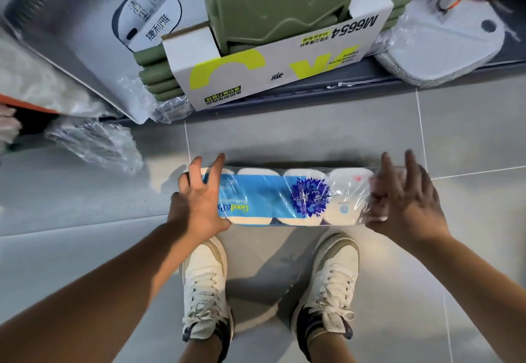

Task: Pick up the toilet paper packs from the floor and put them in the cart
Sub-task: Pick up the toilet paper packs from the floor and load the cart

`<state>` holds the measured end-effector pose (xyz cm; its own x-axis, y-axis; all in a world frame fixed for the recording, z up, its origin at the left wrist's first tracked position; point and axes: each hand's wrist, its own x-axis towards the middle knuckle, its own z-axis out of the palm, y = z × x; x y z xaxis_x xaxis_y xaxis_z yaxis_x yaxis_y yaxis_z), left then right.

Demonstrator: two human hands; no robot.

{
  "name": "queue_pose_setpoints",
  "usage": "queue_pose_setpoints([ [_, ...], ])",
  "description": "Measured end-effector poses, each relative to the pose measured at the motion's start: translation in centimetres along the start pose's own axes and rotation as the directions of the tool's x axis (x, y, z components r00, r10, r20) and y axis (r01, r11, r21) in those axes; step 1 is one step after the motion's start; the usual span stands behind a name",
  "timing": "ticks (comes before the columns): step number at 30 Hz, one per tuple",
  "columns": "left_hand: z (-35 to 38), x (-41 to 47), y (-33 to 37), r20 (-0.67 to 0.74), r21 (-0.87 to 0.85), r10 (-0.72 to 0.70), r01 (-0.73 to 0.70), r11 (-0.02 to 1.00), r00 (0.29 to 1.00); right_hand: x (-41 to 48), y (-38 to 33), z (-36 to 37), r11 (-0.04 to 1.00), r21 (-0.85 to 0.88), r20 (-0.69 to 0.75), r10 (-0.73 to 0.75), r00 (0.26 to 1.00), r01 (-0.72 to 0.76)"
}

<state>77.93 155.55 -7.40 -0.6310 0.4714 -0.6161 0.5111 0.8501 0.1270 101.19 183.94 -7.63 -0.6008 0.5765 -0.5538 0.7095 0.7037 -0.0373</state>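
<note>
Forearms reach down from the bottom corners toward the floor point(85, 248), a grey tiled one. Between them stand two white laced shoes point(203, 285), toes pointing at the pack point(284, 197). The pack lies crosswise on the floor just beyond the toes, a clear-wrapped row of white rolls with a blue band and a dark blue flower print. The left hand point(196, 203) grips the pack's left end, fingers spread over the top and thumb at the near side. The right hand point(410, 203) is wide, its fingers straight and its palm against the crinkled wrap at the right end. Beyond the pack, a low dark shelf point(427, 78) runs along the floor's far edge, carrying a white and yellow box point(273, 63) and a grey pad point(444, 41) at its right. Loose plastic point(99, 143) lies on the floor at the far left
</note>
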Motion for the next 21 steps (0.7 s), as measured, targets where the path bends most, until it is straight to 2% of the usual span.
queue_pose_setpoints([
  [5,-0.7,0.8,0.4,0.058,0.006,-0.033,0.033,0.999,0.998,1.1,-1.3,-0.2,0.994,-0.095,-0.028,-0.063,0.998,0.060],
  [12,-4.5,-2.5,-1.0,0.031,-0.053,-0.044,0.045,0.998,0.999,-2.1,-3.3,-3.5,0.995,-0.049,-0.105,-0.092,0.990,0.087],
  [17,-11.2,-7.6,-2.2,0.013,-0.100,-0.044,0.045,0.994,0.999,-6.6,-5.1,-10.2,0.993,-0.041,-0.105,-0.115,0.988,0.111],
  [21,-18.7,-13.5,-2.3,0.003,-0.135,-0.056,0.056,0.989,0.998,-11.3,-6.5,-18.3,0.992,-0.005,-0.130,-0.125,0.984,0.126],
])
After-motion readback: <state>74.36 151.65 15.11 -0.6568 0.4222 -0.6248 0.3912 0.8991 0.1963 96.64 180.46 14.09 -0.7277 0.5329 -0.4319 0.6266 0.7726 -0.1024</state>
